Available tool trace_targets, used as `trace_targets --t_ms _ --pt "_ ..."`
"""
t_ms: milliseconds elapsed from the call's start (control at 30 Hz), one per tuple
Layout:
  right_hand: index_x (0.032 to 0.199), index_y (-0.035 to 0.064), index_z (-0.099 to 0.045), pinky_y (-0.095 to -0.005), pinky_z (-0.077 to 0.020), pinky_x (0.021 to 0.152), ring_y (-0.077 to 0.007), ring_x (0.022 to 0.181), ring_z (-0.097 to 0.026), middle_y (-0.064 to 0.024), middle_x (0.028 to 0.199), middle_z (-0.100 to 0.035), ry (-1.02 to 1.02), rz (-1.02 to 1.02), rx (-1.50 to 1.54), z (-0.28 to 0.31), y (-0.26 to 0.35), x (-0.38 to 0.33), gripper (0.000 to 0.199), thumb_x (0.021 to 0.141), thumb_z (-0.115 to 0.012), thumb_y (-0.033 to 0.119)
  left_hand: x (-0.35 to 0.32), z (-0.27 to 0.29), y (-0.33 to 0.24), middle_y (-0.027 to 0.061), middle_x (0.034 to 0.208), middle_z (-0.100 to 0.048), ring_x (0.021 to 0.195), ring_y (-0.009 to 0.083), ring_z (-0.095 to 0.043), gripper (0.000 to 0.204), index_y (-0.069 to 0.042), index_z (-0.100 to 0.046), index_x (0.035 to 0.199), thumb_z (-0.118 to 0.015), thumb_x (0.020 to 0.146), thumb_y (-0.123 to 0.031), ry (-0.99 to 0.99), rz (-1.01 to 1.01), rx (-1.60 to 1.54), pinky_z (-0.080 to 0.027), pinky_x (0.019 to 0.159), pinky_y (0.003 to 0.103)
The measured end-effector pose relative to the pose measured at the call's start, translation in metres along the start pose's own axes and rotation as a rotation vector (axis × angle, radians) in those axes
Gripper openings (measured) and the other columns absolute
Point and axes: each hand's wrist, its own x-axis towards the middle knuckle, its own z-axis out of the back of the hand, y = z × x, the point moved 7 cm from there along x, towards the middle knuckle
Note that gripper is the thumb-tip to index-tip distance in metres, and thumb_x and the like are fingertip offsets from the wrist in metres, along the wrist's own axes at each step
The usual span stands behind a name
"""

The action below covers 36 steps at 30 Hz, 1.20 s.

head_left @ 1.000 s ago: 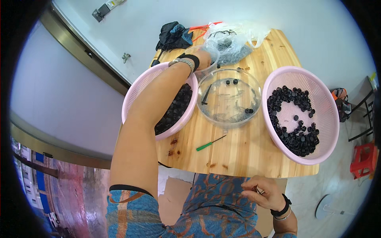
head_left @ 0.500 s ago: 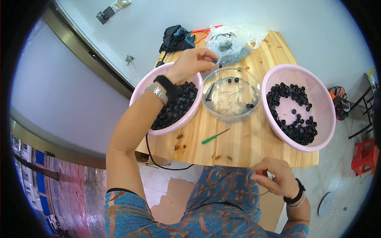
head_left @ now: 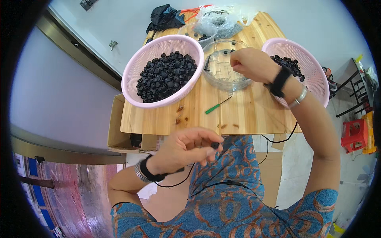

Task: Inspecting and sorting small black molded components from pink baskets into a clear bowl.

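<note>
Above my lap, in front of the table's near edge, my left hand pinches a small round black cap between thumb and fingers. My right hand reaches over the right side of a clear round dish, its fingers curled together; whatever they hold is hidden. A few black caps and small thin pieces lie in the dish. To its left, a pink basket is heaped with similar caps. My right forearm partly covers another pink basket with fewer caps, on the right.
A green-handled screwdriver lies on the wooden table before the dish. Behind stand a clear tub with some black caps, a dark cloth-like bundle and a plastic bag. A red stool is at the right.
My left hand has come back from the tub at the rear to above my lap, carrying a cap. My right hand has moved from my lap up to the dish. The view has shifted.
</note>
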Motion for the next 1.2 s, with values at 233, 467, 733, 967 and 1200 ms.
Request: trace_targets --t_ms 233,467,733,967,1200 --pt "0.078 0.0064 -0.065 -0.0386 -0.0477 0.063 -0.0294 0.076 -0.062 -0.0130 0.078 -0.064 0.263 -0.119 -0.280 -0.070 -0.012 0.057 0.012 0.068 -0.058 0.009 -0.017 0.018 0.076 0.0114 0.106 -0.059 0.080 0.0107 -0.060 0.025 0.000 -0.052 0.111 -0.050 0.087 -0.002 -0.070 0.079 -0.157 -0.051 0.063 0.022" --pt "0.080 0.0084 -0.067 -0.0367 -0.0483 0.063 -0.0285 0.074 -0.062 -0.0116 0.076 -0.065 0.408 -0.128 -0.182 -0.091 -0.016 0.082 0.016 0.065 -0.067 0.013 -0.020 0.029 0.128 0.0119 0.111 -0.057 0.086 0.0128 -0.060 0.026 -0.001 -0.050 0.115 -0.046 0.089 -0.002 -0.131 0.091 -0.320 -0.051 0.070 0.023" --pt "0.080 0.0078 -0.067 -0.0366 -0.0480 0.064 -0.0268 0.074 -0.062 -0.0107 0.076 -0.065 0.403 -0.028 -0.081 -0.091 0.005 0.074 0.019 0.063 -0.070 0.015 -0.016 0.028 0.142 0.0091 0.109 -0.055 0.088 0.0133 -0.058 0.026 -0.001 -0.049 0.116 -0.044 0.090 -0.003 -0.078 0.128 -0.389 -0.049 0.074 0.023" --pt "0.077 0.0043 -0.066 -0.0349 -0.0475 0.062 -0.0256 0.071 -0.062 -0.0123 0.075 -0.064 0.406 -0.047 -0.110 -0.100 -0.008 0.075 0.015 0.067 -0.064 0.015 -0.012 0.026 0.135 0.0098 0.107 -0.058 0.085 0.0117 -0.060 0.025 -0.001 -0.051 0.113 -0.047 0.089 -0.003 -0.094 0.117 -0.354 -0.051 0.069 0.023" --pt "0.081 -0.0001 -0.063 -0.0354 -0.0475 0.064 -0.0272 0.073 -0.062 -0.0144 0.075 -0.064 0.388 0.024 0.096 -0.100 0.007 0.079 0.016 0.067 -0.061 0.009 -0.010 0.023 0.139 0.0097 0.105 -0.058 0.082 0.0109 -0.060 0.025 -0.001 -0.051 0.113 -0.048 0.088 -0.001 -0.098 0.101 -0.417 -0.052 0.066 0.022"
